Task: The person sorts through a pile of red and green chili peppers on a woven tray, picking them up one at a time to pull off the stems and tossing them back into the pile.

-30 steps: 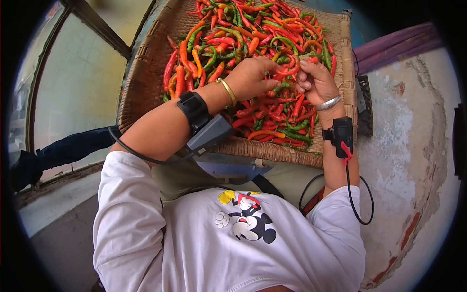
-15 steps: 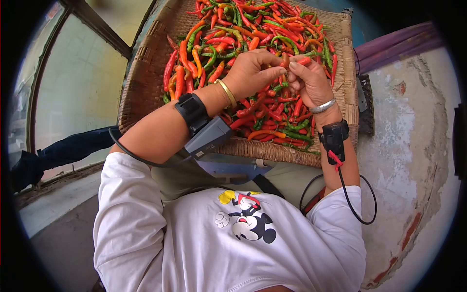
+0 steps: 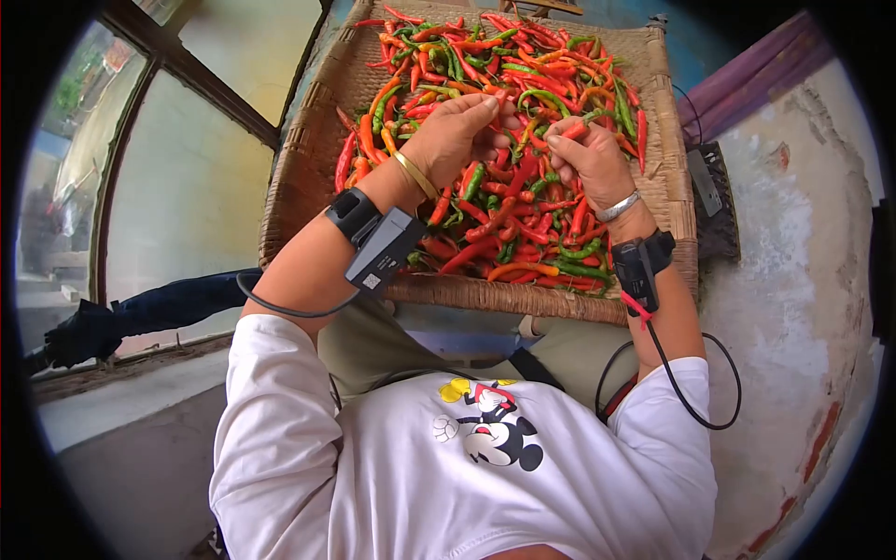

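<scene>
Many red, orange and green chili peppers point(image 3: 523, 229) lie heaped in a shallow woven basket tray point(image 3: 686, 215). Over the middle of the heap is my left hand point(image 3: 453, 140), its fingers curled and thumb pressed in. A red chili pepper point(image 3: 501, 97) shows at those fingertips. To its right, my right hand point(image 3: 595, 161) pinches another red chili pepper point(image 3: 574, 131) between thumb and fingers, its green stem end pointing up and right. The two hands are apart, and the fingers hide part of what each holds.
A framed window point(image 3: 159, 168) stands at the left, with a dark rolled cloth or umbrella point(image 3: 177, 301) along its sill. A worn plaster wall point(image 3: 775, 308) and purple cloth point(image 3: 756, 79) are at the right. Cables point(image 3: 733, 373) hang from devices on both wrists.
My hands were together over the heap; now they have parted, the left moving left. The whole view has shifted slightly, bringing the tray a little to the right.
</scene>
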Demonstrator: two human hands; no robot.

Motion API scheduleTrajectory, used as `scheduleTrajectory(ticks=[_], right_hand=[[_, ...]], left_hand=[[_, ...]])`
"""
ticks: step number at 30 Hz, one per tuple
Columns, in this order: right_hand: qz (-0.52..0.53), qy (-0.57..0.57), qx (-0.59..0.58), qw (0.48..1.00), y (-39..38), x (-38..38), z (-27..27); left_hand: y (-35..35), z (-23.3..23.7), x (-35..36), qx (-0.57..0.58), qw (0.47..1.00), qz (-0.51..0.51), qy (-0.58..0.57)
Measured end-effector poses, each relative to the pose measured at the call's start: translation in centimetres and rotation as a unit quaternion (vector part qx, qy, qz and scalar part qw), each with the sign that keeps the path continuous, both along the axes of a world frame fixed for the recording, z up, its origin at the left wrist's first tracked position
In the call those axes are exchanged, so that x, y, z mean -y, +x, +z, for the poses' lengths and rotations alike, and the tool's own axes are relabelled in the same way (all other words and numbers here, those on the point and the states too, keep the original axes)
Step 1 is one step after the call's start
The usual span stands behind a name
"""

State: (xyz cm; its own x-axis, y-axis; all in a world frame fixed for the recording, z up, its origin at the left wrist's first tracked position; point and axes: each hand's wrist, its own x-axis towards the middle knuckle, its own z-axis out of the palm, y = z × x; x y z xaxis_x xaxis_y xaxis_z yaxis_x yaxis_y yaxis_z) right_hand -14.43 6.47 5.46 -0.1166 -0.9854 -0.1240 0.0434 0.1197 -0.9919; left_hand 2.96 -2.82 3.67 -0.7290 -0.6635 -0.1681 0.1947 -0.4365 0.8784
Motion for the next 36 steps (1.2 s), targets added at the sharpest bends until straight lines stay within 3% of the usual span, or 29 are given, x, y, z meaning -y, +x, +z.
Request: scheduleTrajectory(ticks=[4, 7, 8, 10, 12, 15, 19, 20, 27, 29, 30, 32, 34, 36], right_hand=[[0.002, -0.010, -0.003, 1.000, -0.6, 0.2, -0.7], [-0.009, -0.006, 0.004, 1.000, -1.0, 0.3, -1.2], [-0.004, -0.007, 0.006, 1.000, -1.1, 0.3, -1.4], [-0.002, 0.002, -0.015, 1.000, -1.1, 0.3, -1.6], [0.012, 0.005, -0.013, 1.000, -0.8, 0.2, -1.7], [0.011, 0.014, -0.022, 1.000, -0.8, 0.4, -2.1], [0.013, 0.012, -0.034, 0.999, -0.9, 0.6, -2.5], [0.022, 0.011, -0.036, 0.999, -1.0, 0.7, -2.6], [0.002, 0.018, -0.036, 0.999, -0.8, 1.1, -3.1], [0.004, 0.024, -0.047, 0.999, -0.3, 1.0, -2.9], [0.004, 0.024, -0.048, 0.999, -0.1, 1.0, -3.0], [0.008, 0.024, -0.061, 0.998, 0.0, 1.0, -2.9], [0.027, 0.016, -0.041, 0.999, 0.1, 0.9, -2.5], [0.026, 0.011, -0.013, 1.000, 0.4, 0.7, -1.9]], left_hand=[[2.7, 2.6, 2.4, 0.015, 0.998, 0.044, -0.044], [7.7, 5.3, 3.6, 0.074, 0.961, 0.130, -0.233], [10.0, 5.0, 4.9, 0.089, 0.935, 0.154, -0.308], [14.8, 5.4, 5.1, 0.219, 0.876, 0.200, -0.381], [19.6, 3.8, 5.4, 0.392, 0.783, 0.235, -0.422], [26.0, -1.9, 4.8, 0.504, 0.776, 0.242, -0.294], [32.4, -10.3, 2.6, 0.619, 0.705, 0.207, -0.277], [33.2, -11.3, 1.9, 0.652, 0.676, 0.193, -0.285], [38.5, -13.9, 0.5, 0.729, 0.608, 0.221, -0.223], [39.9, -14.9, 1.5, 0.745, 0.504, 0.292, -0.325], [39.6, -14.3, 2.1, 0.744, 0.506, 0.291, -0.325], [37.4, -10.6, 3.4, 0.567, 0.717, 0.350, -0.207], [33.0, -6.6, 3.7, 0.420, 0.787, 0.388, -0.231], [27.6, -1.7, 3.1, 0.338, 0.829, 0.355, -0.269]])
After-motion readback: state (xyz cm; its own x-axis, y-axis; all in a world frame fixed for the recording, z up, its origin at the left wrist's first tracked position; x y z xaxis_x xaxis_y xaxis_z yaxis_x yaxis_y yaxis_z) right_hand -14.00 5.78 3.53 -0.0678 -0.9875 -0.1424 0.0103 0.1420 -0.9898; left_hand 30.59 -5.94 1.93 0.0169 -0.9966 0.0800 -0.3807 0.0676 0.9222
